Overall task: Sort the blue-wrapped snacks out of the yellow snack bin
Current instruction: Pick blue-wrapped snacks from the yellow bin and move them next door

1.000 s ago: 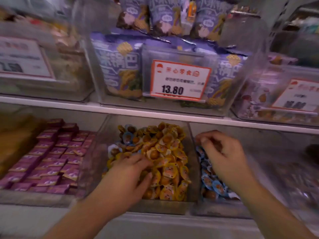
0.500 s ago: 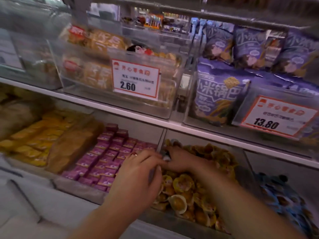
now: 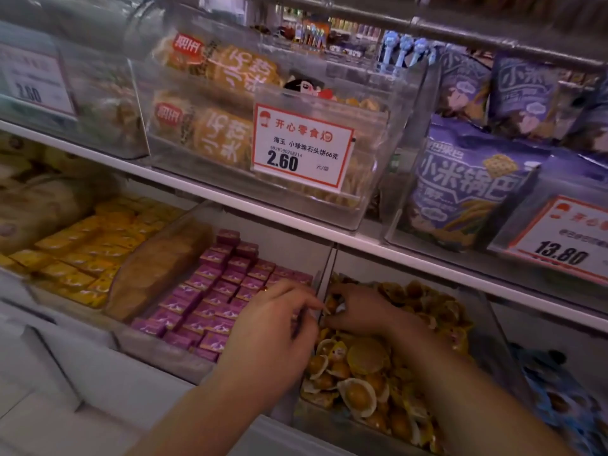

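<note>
The yellow snack bin (image 3: 329, 419) is a clear tub on the lower shelf, heaped with round yellow-wrapped snacks (image 3: 365, 357). My right hand (image 3: 365, 312) reaches across the pile into the bin's far left corner. Its fingers curl round a small pale snack (image 3: 340, 307) whose wrapper colour I cannot make out. My left hand (image 3: 273, 334) hovers at the bin's left wall, its fingers stretched loosely toward my right fingertips and holding nothing that I can see. Blue-wrapped snacks (image 3: 559, 406) fill the neighbouring bin at the lower right edge.
A bin of purple boxed snacks (image 3: 214, 297) sits just left of the yellow bin, with yellow boxes (image 3: 85, 255) farther left. The white shelf edge (image 3: 378, 248) runs overhead. On it stand clear bins with price cards 2.60 (image 3: 301, 144) and 13.80 (image 3: 562, 238).
My right hand left the blue bin and crossed to the yellow bin's far left corner. My left hand came off the pile to the bin's left wall. The view swung left.
</note>
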Action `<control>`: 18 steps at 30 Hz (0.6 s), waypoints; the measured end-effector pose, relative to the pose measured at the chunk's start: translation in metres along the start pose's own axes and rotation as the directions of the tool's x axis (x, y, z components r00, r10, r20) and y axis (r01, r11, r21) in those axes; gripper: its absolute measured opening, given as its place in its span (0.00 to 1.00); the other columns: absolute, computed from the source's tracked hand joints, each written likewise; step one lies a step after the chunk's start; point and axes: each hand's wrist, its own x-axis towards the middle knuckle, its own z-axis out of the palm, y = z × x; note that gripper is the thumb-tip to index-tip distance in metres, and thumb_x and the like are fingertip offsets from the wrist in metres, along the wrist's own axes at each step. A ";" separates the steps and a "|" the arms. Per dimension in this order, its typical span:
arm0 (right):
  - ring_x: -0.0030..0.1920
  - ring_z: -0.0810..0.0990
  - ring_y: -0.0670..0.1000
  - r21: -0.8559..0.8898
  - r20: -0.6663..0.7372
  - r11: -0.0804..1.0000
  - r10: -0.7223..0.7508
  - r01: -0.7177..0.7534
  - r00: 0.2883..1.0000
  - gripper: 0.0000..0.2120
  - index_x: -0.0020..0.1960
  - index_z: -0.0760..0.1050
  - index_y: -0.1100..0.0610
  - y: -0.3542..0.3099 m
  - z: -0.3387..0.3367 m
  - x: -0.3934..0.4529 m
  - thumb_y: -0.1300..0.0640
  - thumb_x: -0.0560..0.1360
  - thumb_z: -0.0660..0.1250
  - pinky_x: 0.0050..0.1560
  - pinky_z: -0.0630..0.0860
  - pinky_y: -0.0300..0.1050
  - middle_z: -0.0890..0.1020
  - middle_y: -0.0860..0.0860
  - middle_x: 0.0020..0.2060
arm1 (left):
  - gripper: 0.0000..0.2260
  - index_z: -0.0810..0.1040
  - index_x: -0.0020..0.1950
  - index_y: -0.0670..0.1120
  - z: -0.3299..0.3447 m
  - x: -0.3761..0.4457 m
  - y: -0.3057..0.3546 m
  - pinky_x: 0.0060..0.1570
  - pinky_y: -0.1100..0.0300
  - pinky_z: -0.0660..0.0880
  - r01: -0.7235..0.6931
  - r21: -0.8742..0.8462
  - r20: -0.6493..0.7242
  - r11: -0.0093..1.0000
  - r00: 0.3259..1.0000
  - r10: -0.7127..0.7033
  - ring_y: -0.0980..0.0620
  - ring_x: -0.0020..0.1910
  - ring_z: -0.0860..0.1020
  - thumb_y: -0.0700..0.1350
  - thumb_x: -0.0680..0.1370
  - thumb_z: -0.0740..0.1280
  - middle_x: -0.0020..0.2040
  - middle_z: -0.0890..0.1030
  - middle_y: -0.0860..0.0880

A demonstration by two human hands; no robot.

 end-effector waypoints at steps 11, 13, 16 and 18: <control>0.43 0.75 0.44 -0.011 0.215 0.998 0.064 -0.063 0.974 0.21 0.59 0.77 0.44 -0.016 -0.013 0.006 0.39 0.68 0.70 0.36 0.66 0.35 0.80 0.45 0.55 | 0.08 0.83 0.50 0.55 0.003 -0.002 0.005 0.46 0.79 0.66 -0.004 0.002 0.017 1.000 1.000 0.004 0.65 0.51 0.74 0.43 0.77 0.68 0.51 0.75 0.64; 0.41 0.75 0.40 0.037 0.204 0.998 0.042 -0.051 0.978 0.10 0.48 0.76 0.41 -0.015 -0.013 0.004 0.42 0.69 0.72 0.35 0.66 0.33 0.78 0.39 0.46 | 0.08 0.83 0.50 0.55 0.003 -0.001 0.006 0.46 0.79 0.67 -0.009 -0.006 0.009 1.000 1.000 0.009 0.66 0.51 0.74 0.43 0.77 0.68 0.50 0.75 0.64; 0.38 0.79 0.39 0.170 0.164 0.985 -0.033 0.004 0.986 0.08 0.37 0.77 0.40 -0.010 -0.015 -0.002 0.49 0.68 0.76 0.35 0.71 0.34 0.81 0.39 0.35 | 0.08 0.83 0.50 0.56 0.003 0.001 0.009 0.46 0.79 0.66 -0.017 -0.018 -0.007 1.000 1.000 0.016 0.66 0.53 0.74 0.43 0.77 0.68 0.50 0.75 0.64; 0.33 0.82 0.40 0.295 0.125 0.955 -0.040 0.001 0.991 0.08 0.36 0.81 0.43 -0.009 -0.021 -0.007 0.52 0.67 0.78 0.33 0.76 0.35 0.83 0.41 0.31 | 0.08 0.82 0.50 0.56 0.004 0.002 0.012 0.47 0.79 0.66 -0.036 -0.022 -0.016 0.999 0.999 0.036 0.65 0.52 0.74 0.43 0.77 0.68 0.50 0.76 0.63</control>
